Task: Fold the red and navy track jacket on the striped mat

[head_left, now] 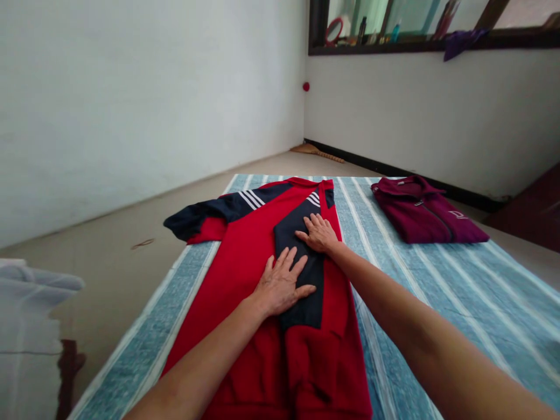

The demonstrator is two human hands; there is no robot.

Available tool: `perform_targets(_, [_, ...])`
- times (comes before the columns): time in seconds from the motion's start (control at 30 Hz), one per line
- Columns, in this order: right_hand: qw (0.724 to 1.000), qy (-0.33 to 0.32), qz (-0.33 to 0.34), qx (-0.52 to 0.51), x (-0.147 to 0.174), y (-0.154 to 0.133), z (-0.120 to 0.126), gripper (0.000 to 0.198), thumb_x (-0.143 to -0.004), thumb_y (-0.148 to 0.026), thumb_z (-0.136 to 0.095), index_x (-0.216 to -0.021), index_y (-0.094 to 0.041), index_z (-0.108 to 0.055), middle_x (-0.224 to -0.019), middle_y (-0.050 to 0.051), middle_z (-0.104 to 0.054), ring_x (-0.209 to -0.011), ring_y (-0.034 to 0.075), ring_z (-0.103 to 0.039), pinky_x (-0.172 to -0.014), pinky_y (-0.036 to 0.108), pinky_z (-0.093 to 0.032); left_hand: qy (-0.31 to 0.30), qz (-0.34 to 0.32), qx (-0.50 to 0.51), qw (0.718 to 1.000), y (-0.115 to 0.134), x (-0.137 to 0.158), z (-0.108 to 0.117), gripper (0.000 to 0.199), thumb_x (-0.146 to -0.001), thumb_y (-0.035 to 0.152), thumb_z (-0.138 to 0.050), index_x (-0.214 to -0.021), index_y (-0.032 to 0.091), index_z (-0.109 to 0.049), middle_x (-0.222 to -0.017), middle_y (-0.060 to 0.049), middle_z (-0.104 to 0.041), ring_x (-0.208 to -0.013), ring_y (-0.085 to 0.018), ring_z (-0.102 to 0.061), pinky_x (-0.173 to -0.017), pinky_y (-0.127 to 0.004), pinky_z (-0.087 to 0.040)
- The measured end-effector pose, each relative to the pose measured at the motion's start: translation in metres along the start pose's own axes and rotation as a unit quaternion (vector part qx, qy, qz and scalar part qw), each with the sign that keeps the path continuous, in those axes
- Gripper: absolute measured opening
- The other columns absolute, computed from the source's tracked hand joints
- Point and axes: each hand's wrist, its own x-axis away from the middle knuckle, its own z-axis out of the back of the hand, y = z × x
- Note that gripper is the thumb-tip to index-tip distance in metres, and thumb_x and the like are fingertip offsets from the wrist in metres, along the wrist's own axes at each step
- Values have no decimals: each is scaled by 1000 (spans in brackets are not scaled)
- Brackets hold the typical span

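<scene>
Two bare hands flat on a red top, one sleeve folded over

Clock positions ran from the middle of the view, with 12 farthest from the person. Two hands lay on one red top (pixel 245 274), which was spread on a striped sheet (pixel 437 280) from the middle down to 6 o'clock. Its long axis ran from 6 to 12, collar at the 12 end, hem nearest the person. It had two navy sleeves, three white stripes on each. One sleeve stretched out between 8 and 9 o'clock; the other was folded in over the front, its lower part pointing to 6.

The left hand (pixel 280 283) lay palm down, fingers spread, partly on the red front and partly on the folded sleeve (pixel 297 233). The right hand (pixel 321 232), also flat with fingers parted, pressed the same sleeve just beyond, toward 1 o'clock. The hands were near each other but apart, and neither gripped the fabric.

A second garment, one maroon top (pixel 420 219), lay folded at 3 o'clock, collar toward 12.

At 1 o'clock, a window ledge held one round mirror (pixel 333 31) and at least two bottles (pixel 362 29), their contents too small to make out. One purple cloth (pixel 462 44) hung there toward 2 o'clock.
</scene>
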Motion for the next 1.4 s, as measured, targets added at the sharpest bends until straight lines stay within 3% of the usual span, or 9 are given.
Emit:
perform_targets(0.2, [1000, 2, 0, -4, 18, -16, 12, 68, -94, -57, -34, -143, -9, -34, -149, 21, -31, -138, 36, -25, -107, 50, -23, -46, -21, 33, 998, 12, 49, 16, 67, -87, 56, -47, -142, 18, -39, -153, -16, -26, -142, -33, -18, -111, -59, -20])
perform_targets(0.33, [999, 2, 47, -11, 52, -43, 28, 58, -94, -54, -38, -135, -14, -45, -141, 18, -44, -131, 30, -39, -106, 45, -29, 45, -61, 56, 996, 14, 79, 16, 47, -85, 33, -58, -126, 11, -55, -138, -20, -49, -131, -31, -42, -108, -50, -35])
perform_targets(0.43, [993, 4, 107, -39, 90, -57, 41, 43, -94, -49, -45, -123, -19, -56, -130, 12, -56, -120, 24, -52, -102, 37, -36, 102, -151, 83, 980, 17, 102, 10, 31, -79, 9, -53, -109, 12, -62, -124, -15, -61, -120, -24, -54, -104, -40, -44])
perform_targets(0.63, [954, 69, 224, -189, 183, -46, 54, 23, -87, -23, -54, -107, -14, -63, -117, 13, -64, -107, 22, -61, -93, 34, -47, 124, -231, 61, 963, 24, 133, -2, 61, -64, -7, -40, -121, 11, -52, -133, -17, -55, -130, -24, -45, -105, -40, -44])
perform_targets(0.8, [943, -1, 287, -170, 238, -29, 52, 45, -76, -1, -41, -114, -16, -58, -129, 13, -56, -121, 21, -51, -102, 38, -42, 110, -202, 94, 969, 23, 129, -17, 44, -66, -4, -44, -105, 11, -58, -131, -18, -57, -129, -25, -46, -108, -41, -41])
perform_targets(0.9, [947, 5, 298, -121, 246, -26, 43, 47, -80, -2, -40, -123, -16, -54, -131, 15, -54, -124, 24, -48, -104, 44, -39, 96, -187, 149, 966, 21, 124, -17, 40, -67, -2, -44, -101, 13, -58, -131, -15, -57, -128, -21, -47, -108, -38, -40])
perform_targets(1.03, [941, 52, 289, -167, 240, -25, 34, 30, -88, -7, -39, -106, -15, -62, -118, 14, -62, -107, 21, -59, -92, 36, -49, 55, -124, 227, 964, 20, 123, -6, 40, -69, 0, -42, -99, 18, -60, -129, -8, -61, -124, -17, -52, -106, -33, -42])
perform_targets(1.23, [937, -17, 313, -157, 243, -28, 50, 22, -87, -10, -47, -95, -20, -66, -117, 9, -62, -114, 22, -55, -103, 39, -39, 34, -181, 119, 976, 25, 140, -3, 39, -64, 1, -48, -97, 15, -62, -139, -16, -50, -135, -26, -37, -110, -41, -35])
perform_targets(1.4, [930, -47, 301, -207, 244, -30, 69, 16, -88, -20, -53, -95, -21, -68, -115, 8, -63, -111, 21, -58, -97, 33, -45, 10, -163, 106, 981, 29, 143, 19, 41, -62, 2, -52, -98, 17, -64, -134, -14, -56, -128, -24, -47, -107, -37, -39])
